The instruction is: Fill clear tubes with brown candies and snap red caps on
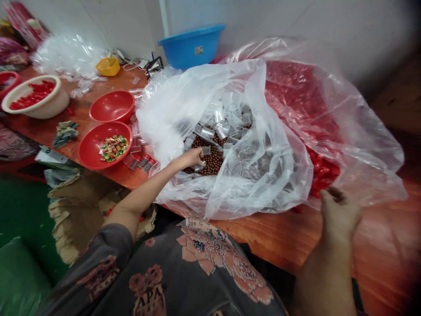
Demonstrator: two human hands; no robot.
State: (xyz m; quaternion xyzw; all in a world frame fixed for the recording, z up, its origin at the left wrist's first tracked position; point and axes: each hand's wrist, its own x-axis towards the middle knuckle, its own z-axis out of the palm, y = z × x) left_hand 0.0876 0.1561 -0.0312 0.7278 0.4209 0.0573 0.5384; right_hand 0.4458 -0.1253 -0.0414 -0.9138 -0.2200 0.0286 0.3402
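My left hand [194, 158] reaches into a large white plastic bag [174, 105]. Its fingers are closed on a small clear plastic container [199, 166], low against a heap of small round brown balls [213, 160]. More clear containers [219, 118] lie loose on the balls inside the bag. On the right, my right hand [340, 208] is at the near edge of a clear bag of red plastic pieces [324, 173]. Its fingers are curled, and whatever they may hold is hidden.
Left of the white bag, a red bowl [87, 149] holds wrapped sweets [115, 148], with another red bowl [112, 105] behind. Filled containers [144, 163] lie beside them. Farther left stand a white basin [42, 105] and a grey cloth [65, 134]. A blue basin [192, 46] is by the wall.
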